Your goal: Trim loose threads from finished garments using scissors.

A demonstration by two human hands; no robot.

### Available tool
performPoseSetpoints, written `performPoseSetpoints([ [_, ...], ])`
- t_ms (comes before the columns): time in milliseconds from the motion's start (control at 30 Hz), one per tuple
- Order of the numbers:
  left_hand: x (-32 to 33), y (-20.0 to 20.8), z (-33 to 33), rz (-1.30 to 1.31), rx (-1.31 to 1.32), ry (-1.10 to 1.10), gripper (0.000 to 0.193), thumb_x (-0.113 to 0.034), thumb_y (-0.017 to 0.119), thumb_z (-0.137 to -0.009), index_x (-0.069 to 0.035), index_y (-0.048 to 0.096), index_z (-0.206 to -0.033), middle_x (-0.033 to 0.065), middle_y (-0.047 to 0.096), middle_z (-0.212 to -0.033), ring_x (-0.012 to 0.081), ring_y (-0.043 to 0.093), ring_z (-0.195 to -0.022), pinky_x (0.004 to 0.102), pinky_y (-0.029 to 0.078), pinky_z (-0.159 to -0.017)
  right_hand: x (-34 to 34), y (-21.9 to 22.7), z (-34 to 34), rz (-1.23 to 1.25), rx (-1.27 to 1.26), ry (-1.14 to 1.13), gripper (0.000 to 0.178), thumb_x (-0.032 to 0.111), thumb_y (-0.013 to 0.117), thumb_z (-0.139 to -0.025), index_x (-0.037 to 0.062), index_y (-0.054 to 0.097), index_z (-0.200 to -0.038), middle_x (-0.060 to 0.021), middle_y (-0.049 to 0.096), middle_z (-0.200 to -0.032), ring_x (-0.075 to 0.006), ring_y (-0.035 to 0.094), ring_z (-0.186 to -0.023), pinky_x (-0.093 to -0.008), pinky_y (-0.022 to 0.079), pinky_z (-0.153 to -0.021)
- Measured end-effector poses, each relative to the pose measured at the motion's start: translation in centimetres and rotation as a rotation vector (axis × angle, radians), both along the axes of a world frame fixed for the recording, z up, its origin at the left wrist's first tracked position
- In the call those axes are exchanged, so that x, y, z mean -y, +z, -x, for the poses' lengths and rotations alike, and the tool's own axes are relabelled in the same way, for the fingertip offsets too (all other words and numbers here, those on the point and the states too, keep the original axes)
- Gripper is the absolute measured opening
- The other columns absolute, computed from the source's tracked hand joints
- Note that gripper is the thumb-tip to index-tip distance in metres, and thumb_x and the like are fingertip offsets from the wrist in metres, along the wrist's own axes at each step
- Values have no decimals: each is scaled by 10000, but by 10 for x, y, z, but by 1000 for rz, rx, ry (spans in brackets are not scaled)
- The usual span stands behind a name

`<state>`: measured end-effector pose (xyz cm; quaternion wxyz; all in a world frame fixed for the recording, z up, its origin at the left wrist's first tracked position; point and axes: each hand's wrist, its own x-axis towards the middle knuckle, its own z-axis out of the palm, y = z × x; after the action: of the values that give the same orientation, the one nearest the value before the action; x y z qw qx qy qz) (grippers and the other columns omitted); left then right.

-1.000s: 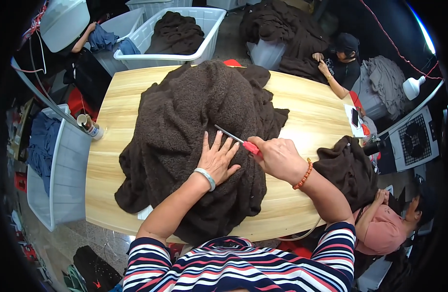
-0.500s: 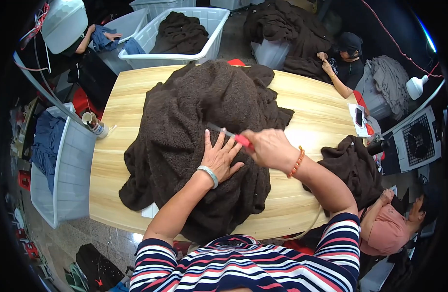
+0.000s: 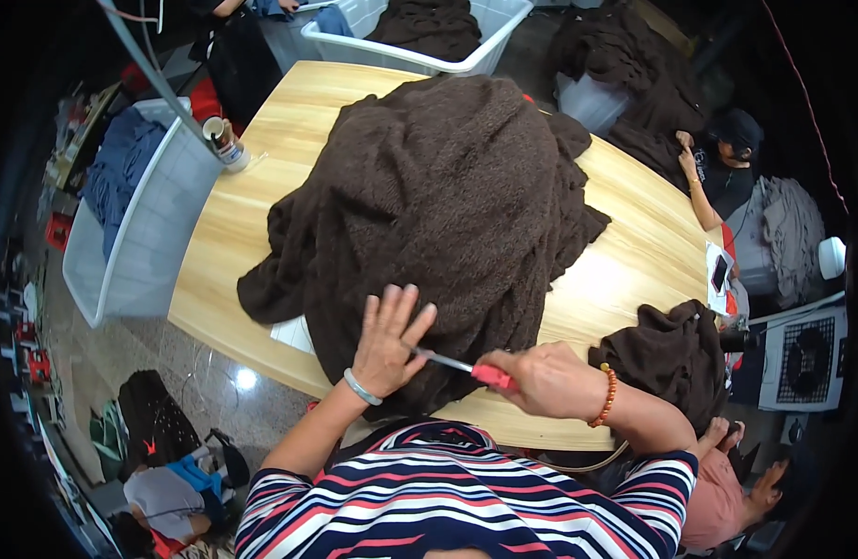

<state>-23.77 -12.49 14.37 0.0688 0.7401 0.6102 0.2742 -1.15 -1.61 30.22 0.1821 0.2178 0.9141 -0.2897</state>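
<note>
A large heap of dark brown fleecy fabric point(image 3: 448, 186) covers the middle of the wooden table point(image 3: 219, 252) and hangs toward its front edge. My left hand point(image 3: 390, 343), with a pale bangle at its wrist, has its fingers stretched out over the near part of the heap and grips nothing. Closed in my right hand point(image 3: 552, 380) is a red-handled tool with a slim metal shaft point(image 3: 452, 361). Its shaft points left, and the tip comes close to my left thumb. Whether the tip touches the fabric I cannot tell.
A smaller brown garment point(image 3: 667, 363) lies at the table's right. Near the left edge stands a cup of tools point(image 3: 226, 147). White bins point(image 3: 159, 252) flank the table at left and back. Co-workers sit at the right, one in a cap point(image 3: 732, 140), one in pink point(image 3: 713, 498).
Both hands have come nearer to my body, off the middle of the heap. The tool has come along in my right hand. My view has shifted, so the table sits higher in it.
</note>
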Motion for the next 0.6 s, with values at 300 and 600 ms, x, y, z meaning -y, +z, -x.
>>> performPoseSetpoints([
  [300, -29, 50, -12, -281, 625, 122, 357, 85, 630, -758, -37, 650, -1094, 174, 613, -1109, 355, 620, -984, 401, 522, -831, -9, -31, 48, -310, -616, -276, 736, 207, 832, -695, 87, 480, -1330, -150, 577, -1142, -374, 638, -945, -391, 527, -805],
  [600, 28, -1, -37, -88, 374, 254, 487, -9, 687, -674, -45, 622, -1156, 127, 648, -1040, 316, 618, -967, 385, 465, -838, -100, -6, -23, -95, -1051, -644, 537, -101, 669, -757, -6, 564, -1275, -74, 659, -1165, -170, 621, -1061, -309, 465, -975],
])
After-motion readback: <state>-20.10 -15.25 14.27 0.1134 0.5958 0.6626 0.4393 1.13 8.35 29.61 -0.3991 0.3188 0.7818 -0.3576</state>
